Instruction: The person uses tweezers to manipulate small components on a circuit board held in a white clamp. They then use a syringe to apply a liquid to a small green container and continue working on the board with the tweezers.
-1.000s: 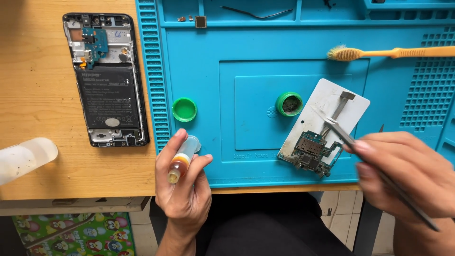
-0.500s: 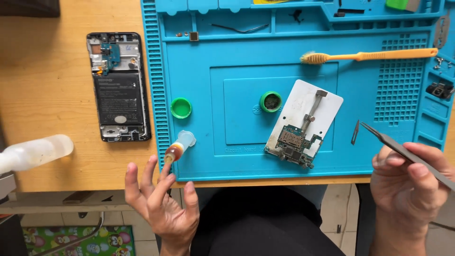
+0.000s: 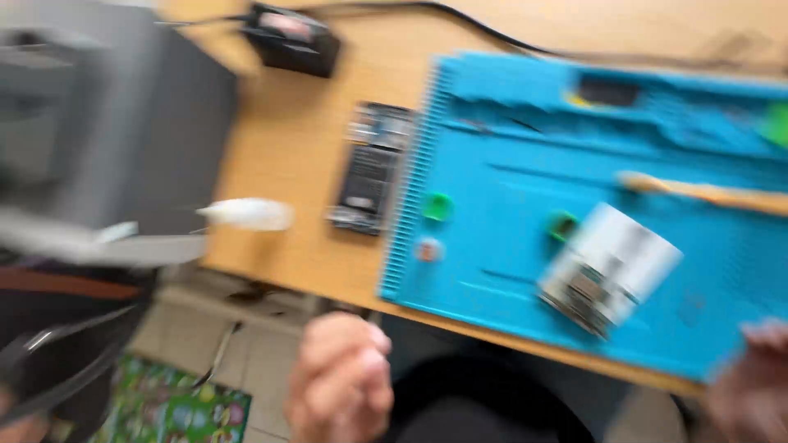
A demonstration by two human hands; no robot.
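Note:
The whole view is smeared by motion. My left hand (image 3: 341, 377) hangs below the desk's front edge with its fingers curled in and nothing seen in it. Nearest to it on the blue work mat (image 3: 509, 271) is a small glue bottle (image 3: 428, 249). Only the edge of my right hand (image 3: 751, 385) shows at the bottom right corner, and what it holds is hidden. A white plate carrying a small circuit board (image 3: 611, 267) lies on the mat in front of it. Left of the mat, on the wooden desk, lies an opened phone (image 3: 373, 168).
Two green caps (image 3: 437, 207) (image 3: 563, 224) and a wooden-handled brush (image 3: 706, 193) lie on the mat. A white bottle (image 3: 246, 213) lies at the desk's left, beside a grey box (image 3: 107, 139). A black adapter with its cable (image 3: 291, 37) sits at the back. Dark straps (image 3: 57, 328) fill the lower left.
The view has swung left and tilted, blurring everything. My left hand's spread fingers have curled in. My right hand has slid to the frame's corner and the tweezers are out of sight.

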